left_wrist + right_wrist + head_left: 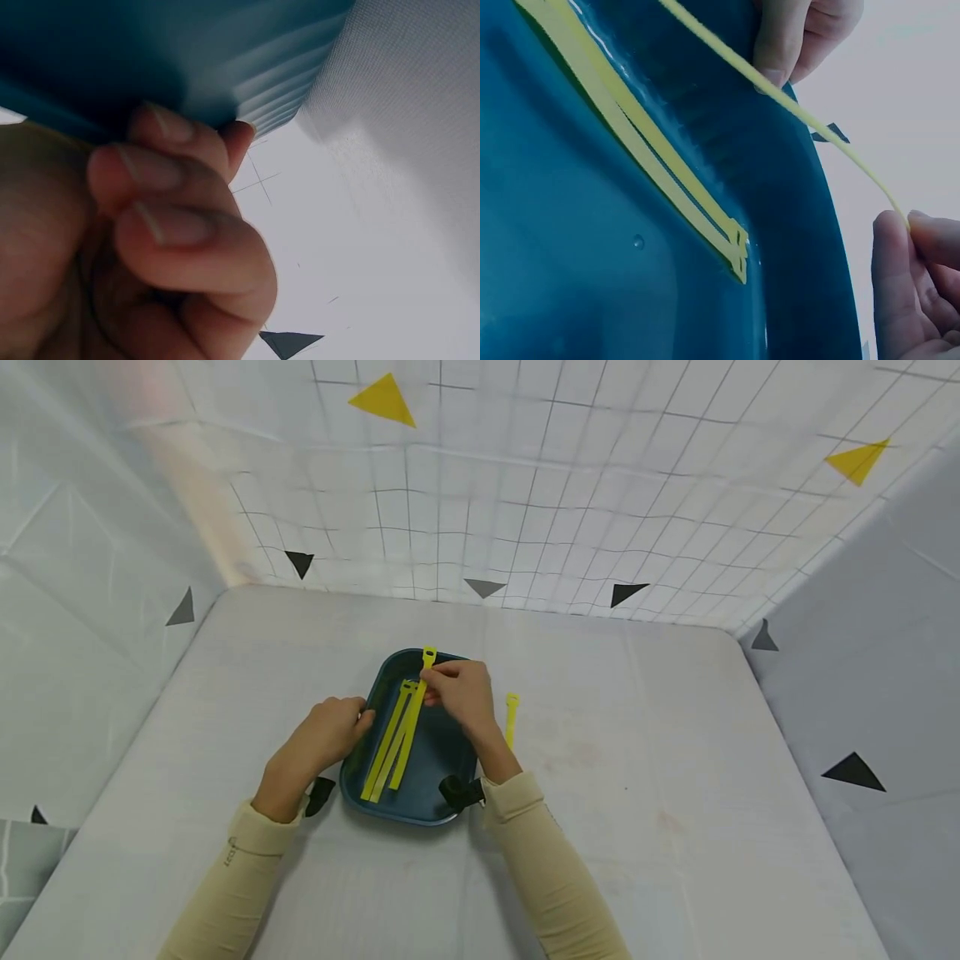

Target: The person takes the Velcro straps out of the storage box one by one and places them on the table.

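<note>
Pale sheeting walls in this booth, its far wall (pixel 517 485) ruled with a grid, and straight to the hands we go! Right hand (pixel 467 692) first: thumb and finger pinch a yellow strap (pixel 411 727) just below its slotted head, that head poking up past the fingertips, the tail slanting down over the tray. Nice spot for a pinch, probably because the end is easy to control there; whether the tail touches the tray floor, I can't tell. Across to the left hand (pixel 324 733), and it's clasping the tray (pixel 441 743) by its left wall, thumb over the rim, fingers curled beneath on the outside, presumably to keep the thing steady. Inside that blue tray lie 2 more yellow straps (pixel 386 744), nearly side by side, heads together at the far end, close to the left wall, perhaps laid that way to stay tidy. Step outside, and a loose strap (pixel 512 718) sits on the table (pixel 675 760) to the right, partly hidden behind the right wrist. Cream sleeves (pixel 232 881) run back from both wrists, dark devices (pixel 321 796) beneath them. Farthest out, dark triangles (pixel 853 772) dot the walls, with 2 yellow triangles (pixel 384 400) higher up.
</note>
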`<state>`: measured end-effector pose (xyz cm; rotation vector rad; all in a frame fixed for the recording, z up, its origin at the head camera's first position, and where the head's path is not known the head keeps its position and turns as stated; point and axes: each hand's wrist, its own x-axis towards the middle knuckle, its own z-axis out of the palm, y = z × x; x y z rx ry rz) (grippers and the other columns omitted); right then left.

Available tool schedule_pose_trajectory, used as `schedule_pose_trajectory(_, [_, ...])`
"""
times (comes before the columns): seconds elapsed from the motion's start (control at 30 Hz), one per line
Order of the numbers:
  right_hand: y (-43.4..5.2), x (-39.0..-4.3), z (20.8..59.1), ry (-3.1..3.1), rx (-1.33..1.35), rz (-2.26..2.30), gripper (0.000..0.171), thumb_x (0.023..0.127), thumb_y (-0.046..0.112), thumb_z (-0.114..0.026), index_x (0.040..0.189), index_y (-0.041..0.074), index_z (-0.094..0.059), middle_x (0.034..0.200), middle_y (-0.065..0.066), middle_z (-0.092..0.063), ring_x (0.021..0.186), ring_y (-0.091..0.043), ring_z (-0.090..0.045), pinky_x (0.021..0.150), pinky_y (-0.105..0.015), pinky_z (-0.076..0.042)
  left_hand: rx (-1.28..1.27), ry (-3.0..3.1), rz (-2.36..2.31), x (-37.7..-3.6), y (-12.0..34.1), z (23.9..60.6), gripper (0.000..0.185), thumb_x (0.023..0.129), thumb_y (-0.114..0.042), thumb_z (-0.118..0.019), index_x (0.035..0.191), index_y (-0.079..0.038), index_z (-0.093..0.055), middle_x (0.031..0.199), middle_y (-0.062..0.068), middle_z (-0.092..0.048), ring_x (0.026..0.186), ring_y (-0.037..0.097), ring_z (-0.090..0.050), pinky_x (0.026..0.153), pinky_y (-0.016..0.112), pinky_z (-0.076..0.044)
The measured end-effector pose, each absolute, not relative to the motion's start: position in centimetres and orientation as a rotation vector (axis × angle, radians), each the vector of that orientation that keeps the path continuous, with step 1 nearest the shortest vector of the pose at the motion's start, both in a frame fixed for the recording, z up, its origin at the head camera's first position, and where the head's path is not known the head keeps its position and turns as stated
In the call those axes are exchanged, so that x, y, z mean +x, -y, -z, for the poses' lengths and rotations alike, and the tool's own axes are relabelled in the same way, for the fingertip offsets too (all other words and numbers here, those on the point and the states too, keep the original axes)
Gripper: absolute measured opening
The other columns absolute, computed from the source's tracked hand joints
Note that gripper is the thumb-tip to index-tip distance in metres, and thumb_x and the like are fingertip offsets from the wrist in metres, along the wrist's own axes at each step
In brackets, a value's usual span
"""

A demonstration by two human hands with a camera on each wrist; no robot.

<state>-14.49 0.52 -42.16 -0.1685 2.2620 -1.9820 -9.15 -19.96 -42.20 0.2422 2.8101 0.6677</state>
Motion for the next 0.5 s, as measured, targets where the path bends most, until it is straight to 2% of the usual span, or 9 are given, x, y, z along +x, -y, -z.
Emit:
schedule_pose_trajectory(0.13, [-0.75,-14.42,41.9,-2.255,-0.181,2.01,0.018,0.093,0.011,-0.071,0.099,-0.005,-0.074,0.08,-0.015,-0.071,0.062,-0.021,-0.068,0.065,-0.037,-0.058,0.242,-2.818,-0.657,-9.2,19.96,42.25,0.026,0.104,-0.016,-0.051,0.081,-0.003,-0.055,0.065,0.007,-0.05,0.057,0.021,-0.049,0.054,0.033,-0.041])
schedule_pose_trajectory(0.33, [-1.11,-14.37,41.42,-2.21,-0.175,2.066,0.021,0.094,0.01,-0.069,0.101,-0.009,-0.072,0.081,-0.017,-0.07,0.062,-0.02,-0.068,0.071,-0.049,-0.056,0.236,-2.812,-0.662,-9.2,19.97,42.32,0.025,0.104,-0.015,-0.05,0.083,-0.003,-0.056,0.066,0.007,-0.05,0.058,0.021,-0.049,0.056,0.034,-0.041])
schedule_pose_trajectory(0.5, [-1.46,-14.41,41.11,-2.205,-0.175,2.08,0.023,0.096,0.01,-0.066,0.104,-0.012,-0.07,0.081,-0.017,-0.069,0.064,-0.022,-0.068,0.07,-0.047,-0.056,0.238,-2.811,-0.663,-9.16,20.04,42.33,0.026,0.104,-0.015,-0.049,0.082,-0.003,-0.055,0.065,0.007,-0.05,0.057,0.021,-0.048,0.055,0.034,-0.04])
